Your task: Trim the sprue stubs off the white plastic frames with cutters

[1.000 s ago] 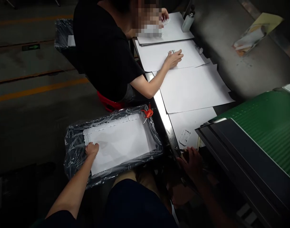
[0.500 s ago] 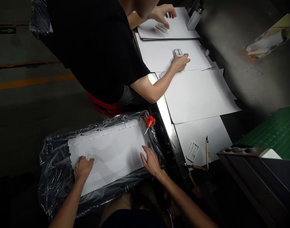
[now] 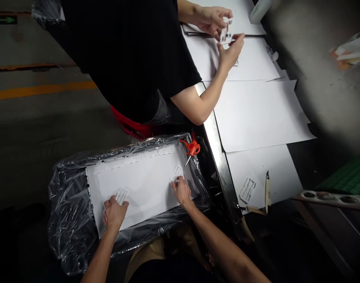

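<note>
A box lined with clear plastic (image 3: 70,220) stands in front of me with a white sheet (image 3: 147,184) inside it. My left hand (image 3: 114,213) is closed on a flat white slotted part (image 3: 121,195) over the sheet's near left side. Toward the right end, my right hand (image 3: 182,192) pinches a second white slotted part (image 3: 177,171). Fingers hide the lower edge of each part. Along the sheet's far edge, a row of similar parts (image 3: 134,158) shows. An orange air blow gun (image 3: 193,148) with a metal nozzle hangs at the box's far right corner.
A co-worker in a black shirt (image 3: 133,59) sits beyond the box, both hands on a white part (image 3: 226,36). On the right, a paper-covered table (image 3: 256,114) carries another slotted part (image 3: 247,190) and a utility knife (image 3: 267,192). A metal-edged frame (image 3: 330,197) stands lower right.
My right hand, open above the sheet before, now pinches a white slotted part. My left hand has shifted right with its part. The co-worker's hands have come together.
</note>
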A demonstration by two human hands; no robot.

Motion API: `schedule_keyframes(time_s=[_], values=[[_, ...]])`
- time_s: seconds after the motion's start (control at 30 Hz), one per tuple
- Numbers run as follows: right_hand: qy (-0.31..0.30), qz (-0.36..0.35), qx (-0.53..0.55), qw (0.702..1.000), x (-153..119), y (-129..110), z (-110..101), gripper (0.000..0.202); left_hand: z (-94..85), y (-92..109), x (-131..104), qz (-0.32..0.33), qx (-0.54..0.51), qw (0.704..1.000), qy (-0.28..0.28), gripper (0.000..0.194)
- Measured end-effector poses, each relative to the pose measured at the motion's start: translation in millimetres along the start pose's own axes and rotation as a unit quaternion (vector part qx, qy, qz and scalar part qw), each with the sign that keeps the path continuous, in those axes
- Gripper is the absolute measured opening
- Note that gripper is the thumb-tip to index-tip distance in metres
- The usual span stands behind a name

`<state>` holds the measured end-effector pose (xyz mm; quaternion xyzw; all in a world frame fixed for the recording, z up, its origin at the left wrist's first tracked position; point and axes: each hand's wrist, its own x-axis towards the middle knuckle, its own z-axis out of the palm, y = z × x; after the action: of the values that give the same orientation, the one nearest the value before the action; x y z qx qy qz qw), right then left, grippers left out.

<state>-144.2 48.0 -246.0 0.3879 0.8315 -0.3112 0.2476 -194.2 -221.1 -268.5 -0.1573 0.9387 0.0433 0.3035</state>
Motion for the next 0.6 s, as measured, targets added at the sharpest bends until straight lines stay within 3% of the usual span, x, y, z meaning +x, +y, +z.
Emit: schedule_keyframes(time_s=[0.13,0.27,0.43,0.6], values=[[0.049,0.080,0.036,0.995,-3,7,13,0.054,-2.8,0,1,0.011,0.015,1.000,-0.006,0.061],[0.074,0.099,0.083,0.989,10,-1,22,0.041,-5.7,-3,-2,0.029,0.030,0.999,-0.001,0.055],[0.067,0.052,0.165,0.983,10,-6,16,0.018,-6.4,-1,1,0.040,0.027,0.999,-0.019,0.046],[0.068,-0.025,0.244,0.967,-17,8,-8,0.021,-7.1,-6,5,0.004,0.009,0.999,-0.045,0.041]])
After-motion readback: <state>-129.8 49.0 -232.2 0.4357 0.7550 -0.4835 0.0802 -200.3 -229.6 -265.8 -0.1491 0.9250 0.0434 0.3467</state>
